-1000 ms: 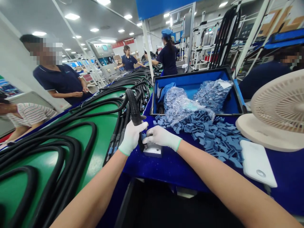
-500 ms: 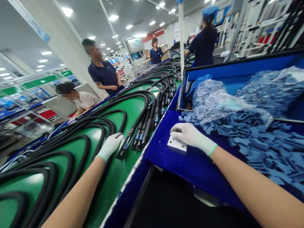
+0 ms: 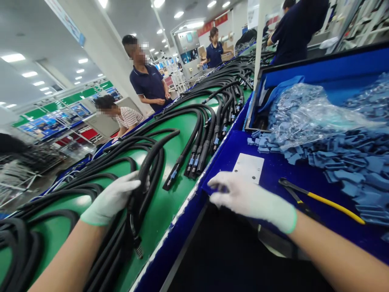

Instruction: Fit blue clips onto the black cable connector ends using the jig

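Note:
My left hand (image 3: 112,198), in a white glove, is closed round a black corrugated cable (image 3: 137,190) lying on the green conveyor belt (image 3: 170,150); the cable's plug end (image 3: 138,248) hangs just below the hand. My right hand (image 3: 247,199), also gloved, rests with fingers stretched flat on the front edge of the blue table (image 3: 273,178), holding nothing. Just beyond its fingers lies a white metal plate (image 3: 249,167). A tool with a yellow handle (image 3: 322,198) lies to the right of that hand.
Several black cables (image 3: 209,134) with blue-tipped plugs lie along the belt. A heap of small blue plastic parts (image 3: 349,158) and a clear bag of them (image 3: 306,113) cover the table's right, beside a blue tray (image 3: 328,71). Other people stand and sit across the belt (image 3: 147,83).
My left hand let go of the upright cable end, swung left and closed on a cable on the belt. My right hand came back from the plate to the table's edge. The view turned left.

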`<move>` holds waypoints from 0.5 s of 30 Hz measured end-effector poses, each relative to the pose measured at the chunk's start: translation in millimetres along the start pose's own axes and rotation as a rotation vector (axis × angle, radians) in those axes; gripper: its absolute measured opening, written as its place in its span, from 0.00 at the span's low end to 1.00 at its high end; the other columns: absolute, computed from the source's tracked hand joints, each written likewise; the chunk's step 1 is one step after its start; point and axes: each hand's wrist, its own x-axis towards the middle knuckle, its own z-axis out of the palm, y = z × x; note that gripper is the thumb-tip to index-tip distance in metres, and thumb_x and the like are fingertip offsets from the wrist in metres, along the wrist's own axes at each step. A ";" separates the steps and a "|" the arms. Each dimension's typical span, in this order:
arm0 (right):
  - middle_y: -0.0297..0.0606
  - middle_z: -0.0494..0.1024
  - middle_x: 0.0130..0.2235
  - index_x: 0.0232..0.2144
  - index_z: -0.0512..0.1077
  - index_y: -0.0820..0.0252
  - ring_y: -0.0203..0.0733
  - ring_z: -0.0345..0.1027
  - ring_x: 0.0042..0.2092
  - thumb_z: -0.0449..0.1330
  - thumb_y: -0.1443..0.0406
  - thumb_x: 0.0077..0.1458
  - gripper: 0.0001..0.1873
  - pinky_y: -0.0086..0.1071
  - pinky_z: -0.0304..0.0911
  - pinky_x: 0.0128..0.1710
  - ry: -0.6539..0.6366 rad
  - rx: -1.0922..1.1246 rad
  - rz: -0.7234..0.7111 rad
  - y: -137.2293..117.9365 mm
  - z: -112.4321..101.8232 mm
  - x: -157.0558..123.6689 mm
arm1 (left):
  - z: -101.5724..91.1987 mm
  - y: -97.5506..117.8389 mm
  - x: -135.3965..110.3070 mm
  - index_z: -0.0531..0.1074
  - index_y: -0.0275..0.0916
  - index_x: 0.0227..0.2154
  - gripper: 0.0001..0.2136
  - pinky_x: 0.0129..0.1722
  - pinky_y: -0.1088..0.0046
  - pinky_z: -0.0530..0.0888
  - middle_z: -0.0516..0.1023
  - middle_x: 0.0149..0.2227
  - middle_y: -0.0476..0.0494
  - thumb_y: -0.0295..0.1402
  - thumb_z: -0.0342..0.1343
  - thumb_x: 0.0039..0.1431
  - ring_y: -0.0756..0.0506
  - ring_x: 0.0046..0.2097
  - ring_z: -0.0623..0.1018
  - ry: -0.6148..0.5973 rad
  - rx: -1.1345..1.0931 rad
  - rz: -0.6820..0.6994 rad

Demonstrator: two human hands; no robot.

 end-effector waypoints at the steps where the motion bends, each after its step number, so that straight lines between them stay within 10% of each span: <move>1: 0.41 0.81 0.51 0.54 0.77 0.53 0.51 0.76 0.49 0.69 0.55 0.53 0.26 0.43 0.70 0.51 -0.067 0.091 0.001 -8.9 15.1 -2.4 | 11.3 16.8 1.2 0.77 0.37 0.53 0.26 0.43 0.64 0.80 0.81 0.49 0.35 0.39 0.68 0.49 0.36 0.45 0.81 -0.065 -0.146 0.033; 6: 0.45 0.72 0.63 0.67 0.62 0.56 0.56 0.67 0.61 0.78 0.53 0.36 0.58 0.45 0.62 0.62 -0.172 0.539 0.118 -19.1 80.2 -6.9 | 87.2 67.7 6.4 0.75 0.41 0.52 0.19 0.48 0.69 0.77 0.78 0.48 0.41 0.40 0.64 0.58 0.44 0.45 0.78 -0.047 -0.367 0.323; 11: 0.27 0.74 0.34 0.45 0.75 0.58 0.33 0.65 0.31 0.66 0.72 0.42 0.24 0.26 0.61 0.30 0.040 0.753 0.224 0.3 76.5 -28.6 | 134.8 66.6 10.0 0.75 0.44 0.55 0.24 0.61 0.57 0.69 0.78 0.53 0.39 0.37 0.68 0.55 0.35 0.56 0.75 0.248 0.158 0.582; 15: 0.23 0.67 0.25 0.33 0.71 0.57 0.31 0.59 0.25 0.61 0.72 0.42 0.12 0.25 0.53 0.22 -0.074 0.491 0.300 -5.2 23.3 -60.8 | 167.5 29.6 -0.5 0.79 0.51 0.48 0.18 0.67 0.47 0.58 0.81 0.47 0.45 0.26 0.65 0.57 0.37 0.53 0.77 -0.191 0.756 1.185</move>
